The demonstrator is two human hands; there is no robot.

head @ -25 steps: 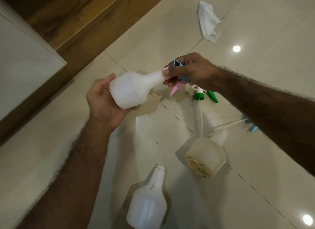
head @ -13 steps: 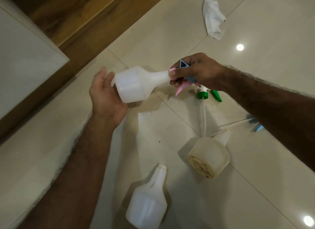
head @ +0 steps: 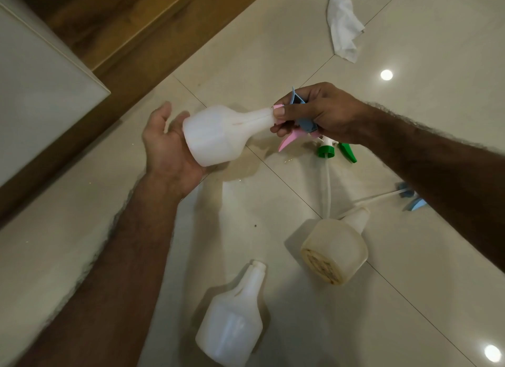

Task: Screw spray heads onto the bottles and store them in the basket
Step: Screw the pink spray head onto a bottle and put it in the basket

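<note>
The step in hand looks like threading the spray head (head: 302,122) onto the held bottle (head: 216,134), which lies on its side in mid-air at the centre of the view, neck pointing to 3 o'clock. The right hand (head: 325,112) grasps the head, thumb and fingers pinching the pink collar right at the bottle's mouth. The left hand (head: 169,150) cups the base in its palm with the fingers loosened and spread, not wrapped round.

To do this well, the left hand should close firmly on the body so the bottle cannot spin with the collar. Keep the head in line with the neck, or the thread will probably cross. Turn only the collar, not the blue trigger body, and stop once it feels snug.

On the floor (head: 82,230), a green spray head (head: 326,149) lies just beyond the right hand, a yellowed bottle (head: 334,249) sits at 5 o'clock and a white bottle (head: 232,328) at 6 o'clock, both uncapped. A blue spray head (head: 414,201) peeks out at 4 o'clock from behind the right forearm, and a crumpled cloth (head: 344,25) lies at 1 o'clock. No basket is in view.

No brand, label or writing can be read on any bottle. The yellowed bottle's base bears a moulded pattern, too small to make out.
</note>
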